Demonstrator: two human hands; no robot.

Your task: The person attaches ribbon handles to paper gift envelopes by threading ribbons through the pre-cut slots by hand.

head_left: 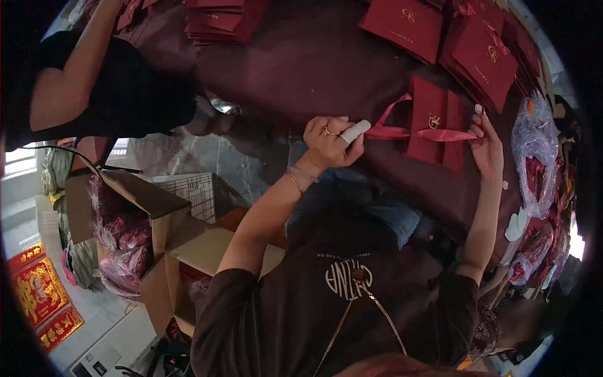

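Note:
A dark red paper gift bag (pixel 433 103) with a gold logo lies flat on the table in front of me. Across it runs a shiny red ribbon (pixel 440 135), which also forms a loop at the bag's left side. My left hand (pixel 333 141), with a ring and a white cover on one finger, is closed on the ribbon's left end. On the right, the ribbon's other end is pinched in the fingers of my right hand (pixel 487 147), where a white-covered fingertip points up. The ribbon's ends inside both hands are hidden.
Stacked red bags (pixel 480 60) lie at the far right of the table (pixel 282 69), and another stack (pixel 220 22) at the far left. A person's arm (pixel 69 81) is at upper left. Open cardboard boxes (pixel 220 248) stand left; plastic-wrapped bundles (pixel 534 157) lie right.

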